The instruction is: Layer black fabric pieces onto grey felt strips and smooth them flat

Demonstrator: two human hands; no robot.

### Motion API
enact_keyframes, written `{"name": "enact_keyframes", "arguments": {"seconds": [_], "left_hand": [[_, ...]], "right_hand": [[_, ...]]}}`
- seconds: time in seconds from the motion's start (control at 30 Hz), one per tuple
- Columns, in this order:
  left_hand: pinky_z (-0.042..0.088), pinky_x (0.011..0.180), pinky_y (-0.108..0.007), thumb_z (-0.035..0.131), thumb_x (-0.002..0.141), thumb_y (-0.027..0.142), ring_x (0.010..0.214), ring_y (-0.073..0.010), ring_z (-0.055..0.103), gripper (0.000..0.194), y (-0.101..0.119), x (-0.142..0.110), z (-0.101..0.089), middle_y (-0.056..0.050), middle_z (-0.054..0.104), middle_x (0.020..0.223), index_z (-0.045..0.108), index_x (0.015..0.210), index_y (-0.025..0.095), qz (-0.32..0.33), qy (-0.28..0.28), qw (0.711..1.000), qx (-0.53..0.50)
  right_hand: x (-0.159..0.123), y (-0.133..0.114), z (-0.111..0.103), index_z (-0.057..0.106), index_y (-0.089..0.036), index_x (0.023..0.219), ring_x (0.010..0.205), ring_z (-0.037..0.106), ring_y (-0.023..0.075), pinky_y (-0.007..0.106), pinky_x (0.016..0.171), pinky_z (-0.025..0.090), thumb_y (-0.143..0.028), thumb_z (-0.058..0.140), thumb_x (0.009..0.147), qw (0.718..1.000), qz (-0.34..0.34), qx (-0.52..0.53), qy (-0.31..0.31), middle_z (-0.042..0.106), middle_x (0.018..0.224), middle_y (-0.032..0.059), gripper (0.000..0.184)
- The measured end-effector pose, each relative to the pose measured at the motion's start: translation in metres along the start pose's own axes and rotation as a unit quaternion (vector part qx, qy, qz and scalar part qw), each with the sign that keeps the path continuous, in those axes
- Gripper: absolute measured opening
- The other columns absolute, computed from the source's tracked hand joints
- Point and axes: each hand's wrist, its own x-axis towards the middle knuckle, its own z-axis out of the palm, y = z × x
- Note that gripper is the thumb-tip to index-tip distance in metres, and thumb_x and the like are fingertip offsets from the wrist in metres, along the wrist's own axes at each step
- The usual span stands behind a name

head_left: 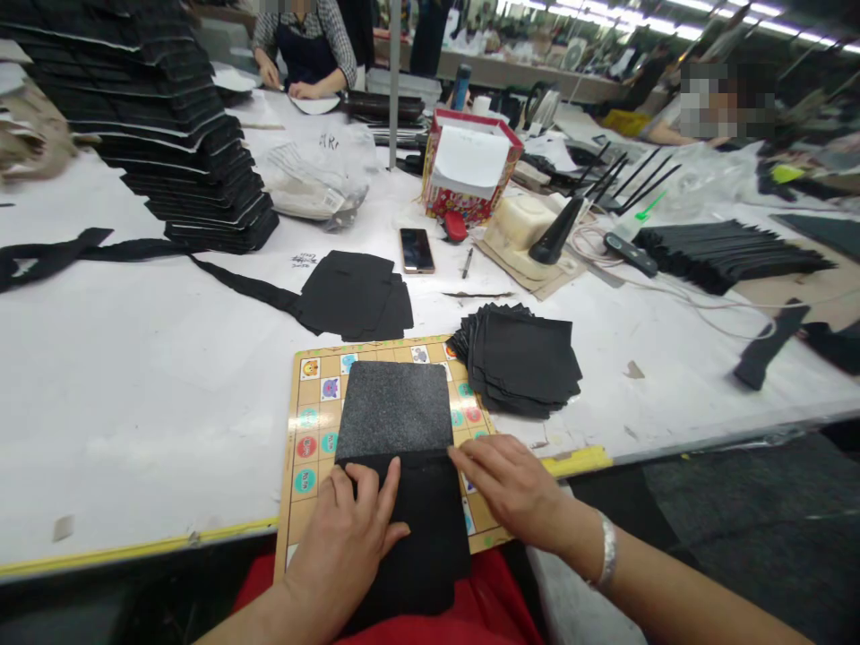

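Observation:
A speckled dark-grey panel (396,408) lies on a game board (286,502) printed with animal pictures. A smooth black piece (430,520) meets or overlaps its near edge along a straight seam and hangs past the board toward my lap. My left hand (356,520) rests flat on the black piece, fingers spread, fingertips close to the seam. At the seam's right end, my right hand (511,484) has its fingers together on the edge; its thumb is hidden. A stack of black panels (528,358) lies just right of the board's far corner.
Loose black panels (349,291) with a long black strip (242,282) lie beyond the board. A phone (417,250), a pen (467,263) and a red box (470,166) stand farther back. Tall black stacks (194,134) rise at left. A co-worker (305,49) sits across the table.

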Motion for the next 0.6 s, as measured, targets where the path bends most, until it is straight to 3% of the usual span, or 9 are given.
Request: {"name": "enact_keyframes", "arguments": {"seconds": [0.17,0.3,0.4,0.5,0.6], "left_hand": [[0.043,0.083,-0.045,0.048,0.079,0.059,0.095,-0.0301,0.055,0.062,-0.006,-0.013,0.016,-0.014,0.062,0.1,0.053,0.123,0.018,-0.027,0.044,0.996,-0.066],[0.036,0.095,-0.041,0.043,0.084,0.055,0.11,-0.0258,0.049,0.059,-0.014,-0.03,0.036,-0.012,0.058,0.119,0.049,0.126,0.014,-0.042,0.129,0.983,-0.126],[0.036,0.095,-0.04,0.038,0.087,0.052,0.108,-0.0237,0.051,0.052,-0.013,-0.032,0.041,-0.01,0.06,0.116,0.055,0.12,0.016,-0.084,0.167,0.966,-0.181],[0.039,0.09,-0.039,0.038,0.089,0.045,0.101,-0.0231,0.053,0.042,-0.013,-0.027,0.038,-0.008,0.063,0.108,0.059,0.113,0.018,-0.12,0.164,0.954,-0.222],[0.041,0.087,-0.039,0.042,0.089,0.036,0.1,-0.023,0.053,0.031,-0.016,-0.021,0.034,-0.007,0.062,0.108,0.062,0.109,0.022,-0.138,0.16,0.946,-0.247]], "right_hand": [[0.03,-0.042,0.026,0.051,-0.007,0.12,0.098,0.049,0.0239,0.038,0.081,0.042,-0.015,0.041,0.088,0.999,0.033,0.008,-0.033,0.058,0.108,0.0138,0.034],[0.01,-0.033,0.02,0.055,-0.008,0.114,0.095,0.049,0.0247,0.04,0.083,0.04,-0.007,0.041,0.083,0.996,0.07,-0.048,-0.024,0.06,0.102,0.013,0.034],[0.01,-0.026,0.01,0.059,-0.011,0.108,0.095,0.049,0.0241,0.039,0.085,0.038,-0.006,0.043,0.084,0.994,0.092,-0.053,-0.014,0.06,0.101,0.0114,0.029],[0.04,-0.032,0.011,0.059,-0.016,0.105,0.091,0.049,0.0213,0.035,0.081,0.039,-0.009,0.048,0.085,0.992,0.123,0.007,-0.029,0.059,0.099,0.0084,0.024],[0.073,-0.041,0.018,0.059,-0.018,0.092,0.081,0.048,0.019,0.032,0.074,0.039,-0.013,0.051,0.085,0.98,0.17,0.05,-0.095,0.057,0.088,0.0055,0.012]]}}
